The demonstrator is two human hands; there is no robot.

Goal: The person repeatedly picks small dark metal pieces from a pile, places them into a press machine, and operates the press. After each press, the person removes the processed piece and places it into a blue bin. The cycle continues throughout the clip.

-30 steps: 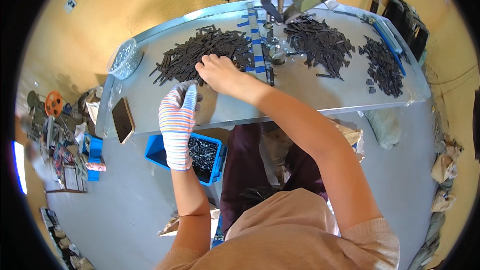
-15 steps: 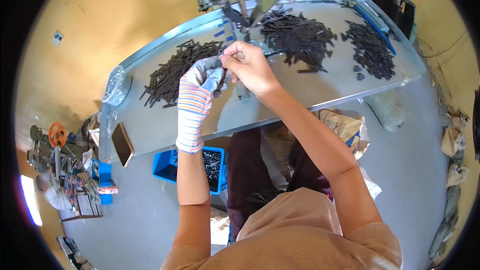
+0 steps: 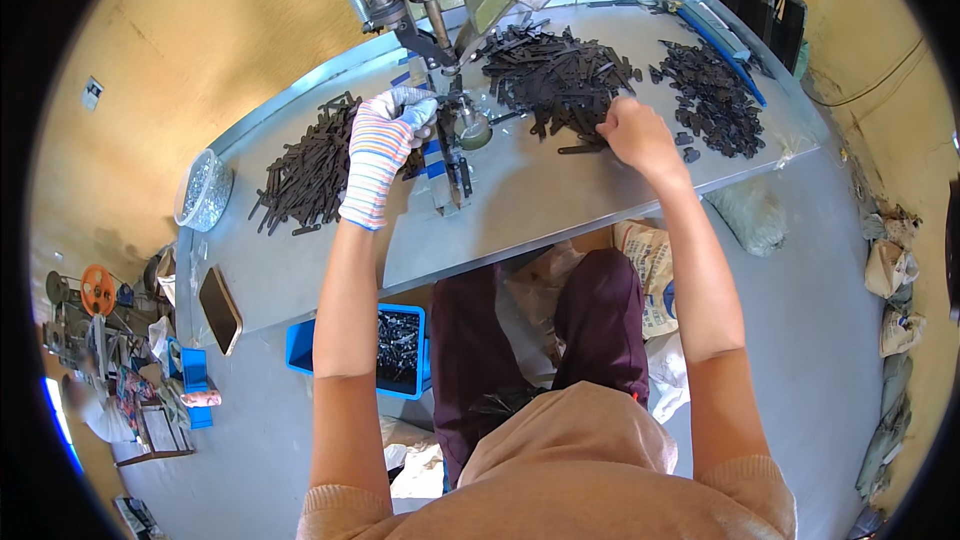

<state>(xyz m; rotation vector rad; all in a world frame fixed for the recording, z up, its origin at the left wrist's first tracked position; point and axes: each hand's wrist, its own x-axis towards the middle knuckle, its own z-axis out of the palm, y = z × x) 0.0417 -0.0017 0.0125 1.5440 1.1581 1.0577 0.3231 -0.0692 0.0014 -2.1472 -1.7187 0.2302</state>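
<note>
My left hand (image 3: pixel 390 135), in a striped knit glove, is closed with its fingertips pinched at the green press machine (image 3: pixel 440 0). A dark flat piece (image 3: pixel 449 98) shows at those fingertips, just under the machine's tool end. My bare right hand (image 3: pixel 641 138) reaches to the right edge of the middle heap of dark flat strips (image 3: pixel 560 75). Its fingers are curled together, and whatever they grip is hidden. One loose strip (image 3: pixel 582 150) lies on the table just left of this hand. Another heap of dark strips (image 3: pixel 310 165) lies left of my gloved hand.
On the grey metal table (image 3: pixel 520 205) are a heap of small dark pieces (image 3: pixel 715 100), a blue bar (image 3: pixel 722 55), a clear tub of small shiny parts (image 3: pixel 204 190) and a phone (image 3: pixel 220 310). Below the front edge stands a blue bin (image 3: pixel 425 340) of dark parts.
My hands were together in front of the machine. The right has moved away to the right, to the middle heap; the left now pinches beside the machine's tool end. The view has shifted slightly.
</note>
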